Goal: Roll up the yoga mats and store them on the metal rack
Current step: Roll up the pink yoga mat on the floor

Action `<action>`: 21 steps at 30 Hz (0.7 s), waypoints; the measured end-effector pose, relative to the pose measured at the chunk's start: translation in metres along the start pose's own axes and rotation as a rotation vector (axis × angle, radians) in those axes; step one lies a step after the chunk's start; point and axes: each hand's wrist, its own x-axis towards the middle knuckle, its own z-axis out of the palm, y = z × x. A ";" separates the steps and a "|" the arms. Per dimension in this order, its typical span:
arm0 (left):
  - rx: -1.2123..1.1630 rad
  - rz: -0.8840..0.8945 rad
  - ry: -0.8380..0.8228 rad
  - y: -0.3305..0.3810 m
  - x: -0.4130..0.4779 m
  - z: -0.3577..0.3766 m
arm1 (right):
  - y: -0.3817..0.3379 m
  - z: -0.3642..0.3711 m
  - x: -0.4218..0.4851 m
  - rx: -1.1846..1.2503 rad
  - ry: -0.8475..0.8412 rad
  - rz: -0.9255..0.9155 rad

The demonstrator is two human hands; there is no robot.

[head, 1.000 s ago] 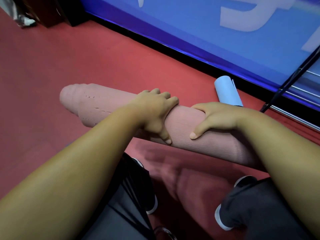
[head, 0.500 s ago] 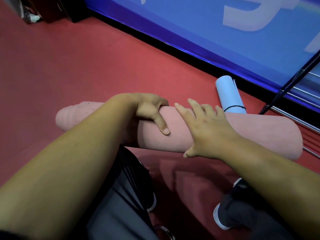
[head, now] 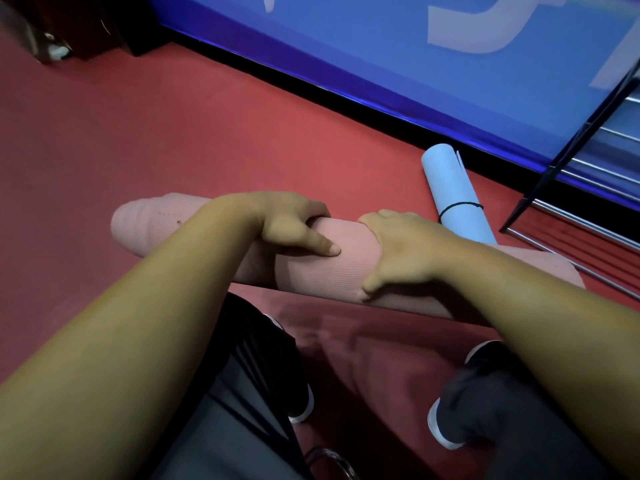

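A rolled pink yoga mat [head: 325,271] lies across the red floor in front of my knees. My left hand [head: 294,221] grips it near the middle, fingers curled over the far side and thumb along the front. Just to the right, my right hand [head: 401,251] wraps over the top of the roll, thumb low on its near side. A light blue rolled mat [head: 453,195], bound by a black band, lies behind the pink one. The metal rack [head: 568,216] stands at the right edge, its lower bars near the pink mat's right end.
A blue wall panel [head: 381,53] with a black base runs diagonally behind the mats. Dark furniture [head: 86,26] stands at the top left. My knees and white-soled shoes [head: 446,431] are below the pink mat on the red floor [head: 173,133].
My right hand went from lying flat with spread fingers to curling over the roll. My left hand kept its grip, and the pink mat stayed where it was on the floor.
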 end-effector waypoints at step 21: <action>0.465 0.084 0.275 0.023 0.003 0.016 | 0.024 -0.027 0.002 0.196 -0.138 -0.049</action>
